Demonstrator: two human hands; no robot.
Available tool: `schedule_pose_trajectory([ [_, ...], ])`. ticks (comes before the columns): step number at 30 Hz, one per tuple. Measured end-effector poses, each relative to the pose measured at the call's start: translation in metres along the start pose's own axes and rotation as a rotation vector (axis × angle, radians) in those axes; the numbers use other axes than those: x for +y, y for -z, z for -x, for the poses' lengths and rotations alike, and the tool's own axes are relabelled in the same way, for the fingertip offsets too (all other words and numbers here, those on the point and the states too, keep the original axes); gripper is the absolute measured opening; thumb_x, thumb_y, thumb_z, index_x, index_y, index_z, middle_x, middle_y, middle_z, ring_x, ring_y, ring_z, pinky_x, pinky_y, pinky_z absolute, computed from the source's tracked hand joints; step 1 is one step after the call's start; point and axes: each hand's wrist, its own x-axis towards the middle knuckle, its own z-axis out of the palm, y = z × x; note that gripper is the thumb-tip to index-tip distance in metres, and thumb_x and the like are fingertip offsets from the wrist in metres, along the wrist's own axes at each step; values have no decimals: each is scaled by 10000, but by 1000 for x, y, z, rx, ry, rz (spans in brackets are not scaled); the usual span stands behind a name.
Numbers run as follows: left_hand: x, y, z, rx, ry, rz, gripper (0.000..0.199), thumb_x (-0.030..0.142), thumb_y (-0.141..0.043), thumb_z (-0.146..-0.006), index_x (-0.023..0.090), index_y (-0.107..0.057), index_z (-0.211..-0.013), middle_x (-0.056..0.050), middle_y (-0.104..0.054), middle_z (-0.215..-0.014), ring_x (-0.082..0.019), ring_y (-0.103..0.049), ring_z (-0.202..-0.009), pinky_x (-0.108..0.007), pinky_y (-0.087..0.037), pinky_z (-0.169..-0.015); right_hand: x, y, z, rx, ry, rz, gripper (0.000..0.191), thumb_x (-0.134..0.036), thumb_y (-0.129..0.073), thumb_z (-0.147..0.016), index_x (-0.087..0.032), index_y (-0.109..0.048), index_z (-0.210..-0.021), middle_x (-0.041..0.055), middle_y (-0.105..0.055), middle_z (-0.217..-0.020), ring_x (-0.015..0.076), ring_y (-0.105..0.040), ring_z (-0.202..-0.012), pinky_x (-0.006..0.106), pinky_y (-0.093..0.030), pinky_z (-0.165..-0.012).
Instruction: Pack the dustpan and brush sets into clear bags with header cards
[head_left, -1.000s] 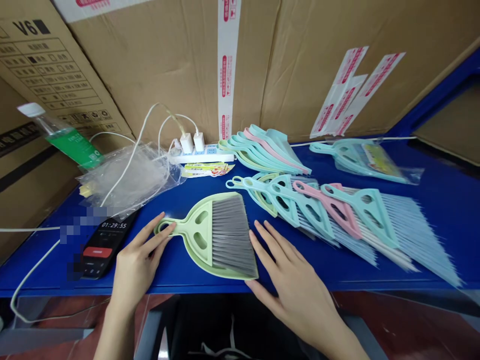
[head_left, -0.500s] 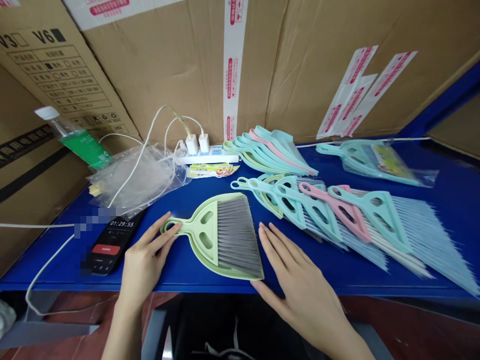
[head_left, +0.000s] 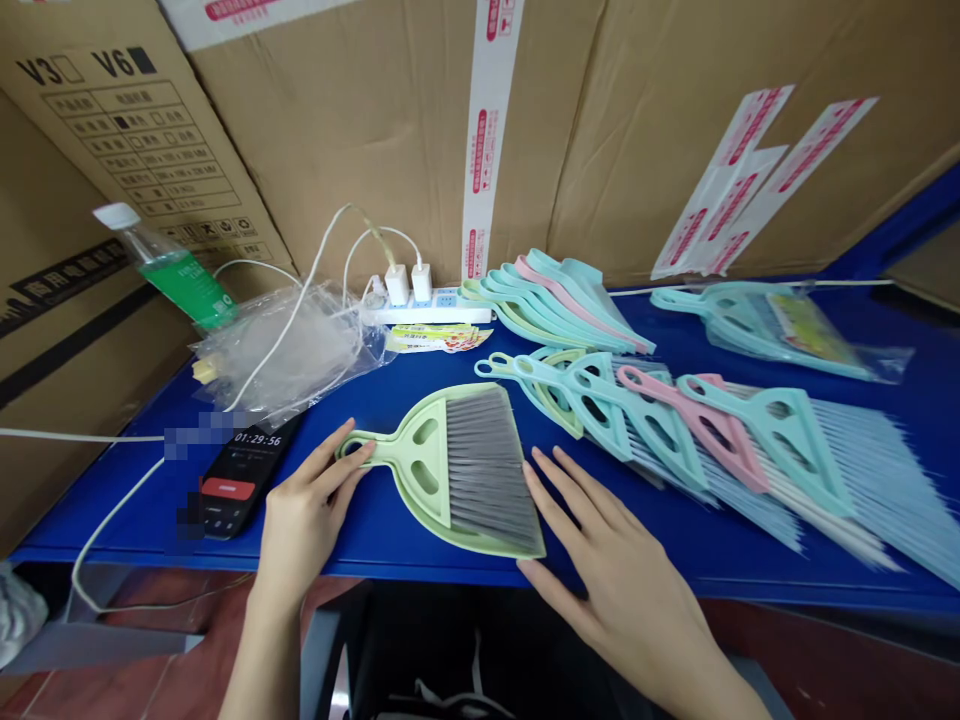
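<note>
A pale green hand brush (head_left: 484,465) with grey bristles lies on top of a matching green dustpan (head_left: 405,500), their handles lined up to the left. My left hand (head_left: 304,505) pinches the handle ends between thumb and fingers. At the wide edge of the dustpan, my right hand (head_left: 607,550) is open, fingers stretched out. Its fingertips are at the bristle ends, and its thumb is by the near corner. To the right lie several hand brushes (head_left: 637,430) in blue, pink and green, overlapping in a row.
Behind are stacked dustpans (head_left: 555,300) and a bagged blue dustpan (head_left: 765,325). Printed labels (head_left: 435,338) lie before a power strip (head_left: 435,312). Left are clear plastic bags (head_left: 292,350), a bottle (head_left: 180,285), a phone (head_left: 244,480) and a white cable (head_left: 112,530). Cardboard boxes (head_left: 375,130) stand behind.
The whole view has shifted slightly, so things appear farther right. My right fingers sit a little closer to the bristle ends. The left hand keeps its hold, and the phone timer has advanced one second.
</note>
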Motion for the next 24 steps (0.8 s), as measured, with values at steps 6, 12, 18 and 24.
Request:
schedule_pose_trajectory([
  [6,-1,3,0,-38,16,50,264,320,-511,-967,207,-742,-1024,-77,-688,-1231,-195,-740,-912,-241,-618,-782,1,0,-1,38,16,0,799,-480,-370,-986,-128,46,-1569,124,-500,-1466,284,-396,-1391,413,-520,-964],
  [12,-1,4,0,-58,28,78,259,314,-512,-966,207,-743,-1015,-82,-691,-1226,-196,-739,-915,-248,-621,-783,2,1,0,18,27,-26,777,-482,-398,-976,-192,-2,-1579,91,-493,-1476,288,-377,-1401,429,-517,-969],
  [18,-2,5,2,-59,49,113,250,310,-519,-961,212,-745,-1010,-79,-684,-1238,-194,-740,-911,-247,-628,-758,4,0,1,29,35,-19,763,-486,-392,-975,-192,-33,-1580,100,-505,-1465,292,-392,-1393,432,-529,-958],
  [24,-3,4,2,-69,51,118,244,301,-517,-960,225,-741,-1021,-66,-680,-1248,-187,-741,-895,-256,-625,-784,3,-2,0,4,22,-46,771,-479,-404,-973,-219,-5,-1579,97,-492,-1476,294,-368,-1405,447,-531,-968],
])
